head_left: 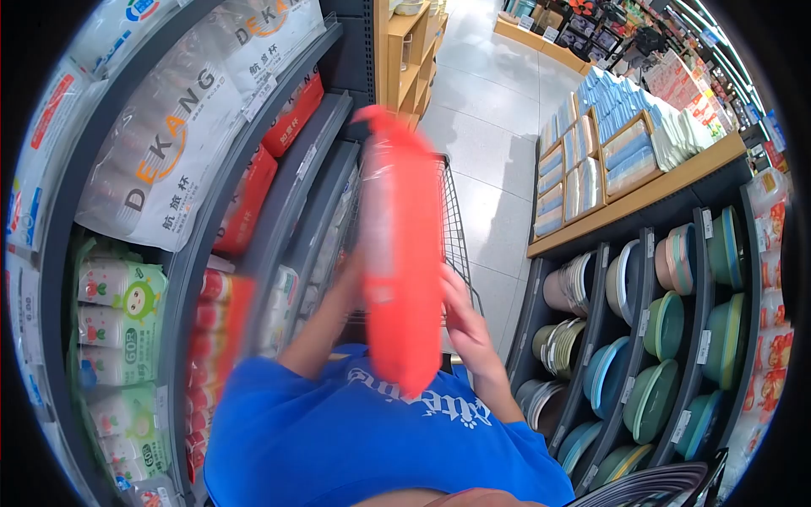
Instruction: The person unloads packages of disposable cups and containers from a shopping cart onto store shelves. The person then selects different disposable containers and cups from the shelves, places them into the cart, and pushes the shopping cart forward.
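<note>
A long red plastic package [414, 253], blurred by motion, is held up in front of my blue shirt, above a wire shopping cart [456, 245]. My right hand [465, 321] rests against the package's right side, its fingers pressed to the edge. On the other side, my left hand [351, 275] is mostly hidden behind the package and smeared, so its fingers cannot be made out. Similar red packages [249, 203] lie on the shelf at the left.
Left shelves hold white DEKANG cup bags [160, 144] and green tissue packs [122, 321]. At the right stand racks of basins [650, 397] and a wooden-edged display of folded towels [625, 160]. A tiled aisle [486, 110] runs ahead.
</note>
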`<action>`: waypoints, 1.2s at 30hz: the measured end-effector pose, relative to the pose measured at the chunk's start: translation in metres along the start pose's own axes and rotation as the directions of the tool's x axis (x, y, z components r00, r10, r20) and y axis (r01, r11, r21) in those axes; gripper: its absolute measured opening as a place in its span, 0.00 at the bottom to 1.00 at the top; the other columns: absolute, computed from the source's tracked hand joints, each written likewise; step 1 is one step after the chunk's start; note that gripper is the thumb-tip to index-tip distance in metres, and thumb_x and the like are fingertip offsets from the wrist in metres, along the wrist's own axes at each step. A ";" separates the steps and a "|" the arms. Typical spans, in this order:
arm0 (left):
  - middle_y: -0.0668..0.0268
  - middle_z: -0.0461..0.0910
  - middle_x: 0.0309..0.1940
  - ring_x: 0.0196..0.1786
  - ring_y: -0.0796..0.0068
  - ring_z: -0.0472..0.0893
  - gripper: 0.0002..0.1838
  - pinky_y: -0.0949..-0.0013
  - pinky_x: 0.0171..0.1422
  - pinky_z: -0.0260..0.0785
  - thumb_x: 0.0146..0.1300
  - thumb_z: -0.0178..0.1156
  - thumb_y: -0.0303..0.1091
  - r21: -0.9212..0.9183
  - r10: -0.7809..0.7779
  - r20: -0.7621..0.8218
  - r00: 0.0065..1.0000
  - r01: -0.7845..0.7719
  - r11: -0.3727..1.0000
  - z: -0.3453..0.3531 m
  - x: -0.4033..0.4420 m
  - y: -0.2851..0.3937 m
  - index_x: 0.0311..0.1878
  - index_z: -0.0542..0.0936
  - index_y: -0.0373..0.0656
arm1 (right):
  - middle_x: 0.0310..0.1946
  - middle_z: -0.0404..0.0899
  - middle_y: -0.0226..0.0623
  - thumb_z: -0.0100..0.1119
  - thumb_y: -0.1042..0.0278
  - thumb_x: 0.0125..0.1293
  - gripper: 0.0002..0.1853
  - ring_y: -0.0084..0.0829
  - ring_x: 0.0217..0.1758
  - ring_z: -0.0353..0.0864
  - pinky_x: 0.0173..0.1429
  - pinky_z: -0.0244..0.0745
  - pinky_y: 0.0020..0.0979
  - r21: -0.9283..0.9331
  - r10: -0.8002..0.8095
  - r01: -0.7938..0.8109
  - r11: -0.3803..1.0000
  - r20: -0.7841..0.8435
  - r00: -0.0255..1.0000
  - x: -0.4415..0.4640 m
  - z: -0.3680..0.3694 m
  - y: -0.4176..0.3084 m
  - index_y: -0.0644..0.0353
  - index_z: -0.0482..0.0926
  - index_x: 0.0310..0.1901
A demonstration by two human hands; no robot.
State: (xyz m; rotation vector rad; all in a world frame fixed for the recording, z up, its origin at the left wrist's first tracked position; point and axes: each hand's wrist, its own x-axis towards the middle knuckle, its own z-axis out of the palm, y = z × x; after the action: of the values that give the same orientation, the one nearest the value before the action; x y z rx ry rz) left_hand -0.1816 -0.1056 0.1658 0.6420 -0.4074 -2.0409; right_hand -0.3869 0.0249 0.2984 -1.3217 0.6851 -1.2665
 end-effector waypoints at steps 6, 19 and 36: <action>0.57 0.70 0.68 0.70 0.66 0.70 0.40 0.61 0.73 0.64 0.68 0.64 0.41 -0.284 -0.111 0.023 0.994 0.113 0.952 -0.008 -0.021 -0.033 0.77 0.57 0.38 | 0.78 0.51 0.49 0.69 0.52 0.62 0.38 0.54 0.81 0.49 0.80 0.45 0.54 -0.882 0.022 -0.144 0.448 -0.150 0.988 0.007 0.008 0.014 0.56 0.69 0.71; 0.57 0.70 0.69 0.70 0.66 0.70 0.36 0.59 0.74 0.63 0.72 0.56 0.47 -0.231 -0.087 0.023 0.996 0.090 0.969 -0.014 -0.035 -0.018 0.77 0.59 0.39 | 0.65 0.72 0.44 0.69 0.68 0.61 0.42 0.36 0.66 0.76 0.68 0.74 0.37 0.540 0.593 -0.456 0.707 -0.102 0.799 -0.043 -0.019 0.072 0.63 0.57 0.73; 0.57 0.70 0.70 0.71 0.64 0.70 0.36 0.55 0.75 0.60 0.78 0.37 0.61 0.056 0.020 0.158 0.987 -0.029 0.998 0.025 -0.037 0.055 0.75 0.64 0.41 | 0.60 0.75 0.46 0.71 0.63 0.56 0.41 0.35 0.62 0.79 0.67 0.75 0.37 0.360 0.257 -0.042 0.932 -0.576 0.776 -0.035 -0.061 0.013 0.68 0.62 0.68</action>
State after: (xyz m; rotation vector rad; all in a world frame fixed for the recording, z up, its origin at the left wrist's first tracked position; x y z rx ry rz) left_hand -0.1428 -0.1008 0.2248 0.5100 -0.5659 -2.0698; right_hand -0.4489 0.0351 0.2636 -0.5410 0.9598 -1.6103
